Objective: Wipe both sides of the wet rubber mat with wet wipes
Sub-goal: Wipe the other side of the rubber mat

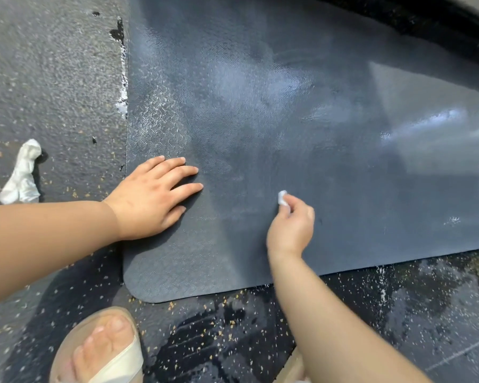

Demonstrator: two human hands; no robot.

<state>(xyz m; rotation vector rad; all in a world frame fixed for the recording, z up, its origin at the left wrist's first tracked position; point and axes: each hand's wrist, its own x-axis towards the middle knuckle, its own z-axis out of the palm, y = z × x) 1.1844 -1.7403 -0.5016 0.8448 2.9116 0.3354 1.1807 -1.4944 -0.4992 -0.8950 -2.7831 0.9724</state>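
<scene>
A large dark grey rubber mat point(302, 120) lies flat on wet asphalt, with a textured surface and shiny wet patches toward the right. My left hand point(152, 194) presses flat on the mat near its left edge, fingers spread. My right hand point(292, 225) is over the mat's near middle, fingers pinched around a small balled white wet wipe point(282, 197) that touches the mat. A second crumpled white wipe point(22, 172) lies on the asphalt to the left of the mat.
Wet asphalt point(53, 78) speckled with small yellow flecks surrounds the mat. My left foot in a beige sandal point(103, 352) stands just below the mat's rounded near-left corner. A dark curved shape point(440, 20) crosses the top right corner.
</scene>
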